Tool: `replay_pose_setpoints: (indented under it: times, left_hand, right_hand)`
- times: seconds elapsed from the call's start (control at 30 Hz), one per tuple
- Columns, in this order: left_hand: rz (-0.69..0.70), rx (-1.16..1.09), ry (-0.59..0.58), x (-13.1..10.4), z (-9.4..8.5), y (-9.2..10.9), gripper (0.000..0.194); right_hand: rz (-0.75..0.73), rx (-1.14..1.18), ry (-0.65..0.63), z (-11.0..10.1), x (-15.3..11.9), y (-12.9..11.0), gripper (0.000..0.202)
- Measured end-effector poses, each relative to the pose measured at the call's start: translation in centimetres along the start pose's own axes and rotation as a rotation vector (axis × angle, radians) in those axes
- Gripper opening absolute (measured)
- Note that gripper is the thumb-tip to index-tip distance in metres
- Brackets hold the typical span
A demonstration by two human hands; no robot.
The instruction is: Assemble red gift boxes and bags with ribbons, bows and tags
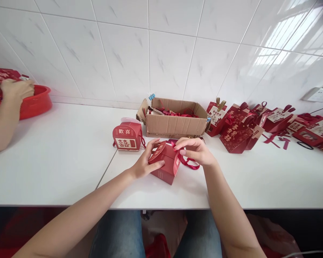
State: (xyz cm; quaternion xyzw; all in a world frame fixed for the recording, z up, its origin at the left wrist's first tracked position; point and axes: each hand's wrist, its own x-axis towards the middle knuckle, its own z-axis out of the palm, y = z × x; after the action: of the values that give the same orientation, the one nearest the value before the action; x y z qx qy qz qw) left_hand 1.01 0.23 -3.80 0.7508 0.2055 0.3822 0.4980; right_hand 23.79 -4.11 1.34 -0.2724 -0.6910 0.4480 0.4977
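A red gift box (164,175) with rounded end flaps rests on the white table in front of me. My left hand (147,161) grips its left side, thumb on the top and fingers round the far edge. At the box's right flap, my right hand (195,150) pinches a dark red ribbon (190,165) between thumb and fingers. The ribbon's loose loop trails onto the table right of the box. Just beyond my left hand stands a second red gift box (127,135) with a white label and cord at its sides.
Behind the boxes sits an open cardboard box (174,125) of red ribbons, with blue binder clips (151,96) on it. Several red gift bags (235,136) crowd the right. At far left, another person's hand (17,89) works over a red basin (39,104). A tiled wall (172,53) backs the table.
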Motion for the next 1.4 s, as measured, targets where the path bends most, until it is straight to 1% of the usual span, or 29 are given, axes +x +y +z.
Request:
replay_pose_setpoints:
  times: [0.1, 0.2, 0.27, 0.37, 0.47, 0.53, 0.57, 0.63, 0.67, 0.7, 0.77, 0.83, 0.87, 0.9, 0.93, 1.0, 1.1, 1.2, 1.4]
  left_hand:
    - [-0.036, -0.047, 0.026, 0.2, 0.0, 0.1, 0.068]
    - [-0.068, -0.102, 0.029, 0.4, -0.1, 0.4, 0.064]
    - [-0.077, -0.113, 0.028, 0.6, -0.3, 0.8, 0.059]
    - [-0.081, -0.102, 0.019, 0.8, -0.5, 1.6, 0.05]
    - [-0.063, -0.061, 0.034, 0.9, -0.6, 2.1, 0.045]
    - [-0.041, -0.012, 0.088, 0.9, -0.6, 2.0, 0.041]
    - [-0.033, 0.01, 0.134, 0.9, -0.6, 2.0, 0.039]
    - [-0.029, 0.062, 0.271, 0.9, -0.5, 1.7, 0.033]
    - [-0.032, 0.092, 0.348, 1.0, -0.5, 1.6, 0.03]
    - [-0.035, 0.123, 0.418, 1.0, -0.5, 1.5, 0.028]
    - [-0.041, 0.169, 0.512, 1.1, -0.6, 1.4, 0.026]
    - [-0.051, 0.173, 0.555, 1.2, -0.6, 1.5, 0.027]
    - [-0.053, 0.166, 0.568, 1.3, -0.6, 1.5, 0.027]
    - [-0.051, 0.162, 0.579, 1.3, -0.6, 1.5, 0.027]
    - [-0.045, 0.161, 0.586, 1.2, -0.6, 1.5, 0.026]
    - [-0.025, 0.171, 0.589, 1.2, -0.6, 1.5, 0.024]
    - [-0.001, 0.199, 0.578, 1.1, -0.5, 1.4, 0.022]
    - [0.016, 0.223, 0.568, 1.0, -0.4, 1.4, 0.022]
    - [0.052, 0.244, 0.541, 0.8, -0.3, 1.4, 0.018]
  right_hand:
    - [-0.108, 0.038, 0.126, -0.6, 0.1, -0.4, 0.013]
    - [-0.3, 0.021, 0.236, -1.9, 0.3, -1.9, 0.013]
    - [-0.412, -0.045, 0.259, -3.0, 0.4, -3.6, 0.016]
    - [-0.532, -0.224, 0.252, -4.3, 0.6, -6.6, 0.02]
    - [-0.542, -0.373, 0.329, -4.5, 0.8, -9.2, 0.026]
    - [-0.476, -0.42, 0.417, -3.8, 1.2, -10.2, 0.033]
    - [-0.444, -0.401, 0.448, -3.3, 1.5, -10.4, 0.035]
    - [-0.401, -0.274, 0.444, -2.2, 2.4, -10.2, 0.029]
    - [-0.373, -0.187, 0.409, -1.6, 3.0, -9.8, 0.023]
    - [-0.314, -0.124, 0.361, -1.1, 3.5, -9.3, 0.016]
    - [-0.104, -0.083, 0.246, -0.2, 4.5, -7.8, 0.012]
    - [0.153, -0.087, 0.115, 0.5, 5.3, -6.0, 0.017]
    - [0.259, -0.082, 0.06, 0.8, 5.4, -5.1, 0.02]
    - [0.346, -0.077, 0.017, 1.1, 5.5, -4.2, 0.021]
    - [0.403, -0.07, 0.001, 1.4, 5.5, -3.3, 0.022]
    - [0.454, -0.039, 0.024, 1.8, 5.3, -1.9, 0.026]
    - [0.469, 0.045, 0.079, 2.2, 4.9, -0.7, 0.034]
    - [0.484, 0.077, 0.082, 2.3, 4.8, -0.3, 0.038]
    - [0.509, 0.08, 0.084, 2.3, 5.5, -0.4, 0.04]
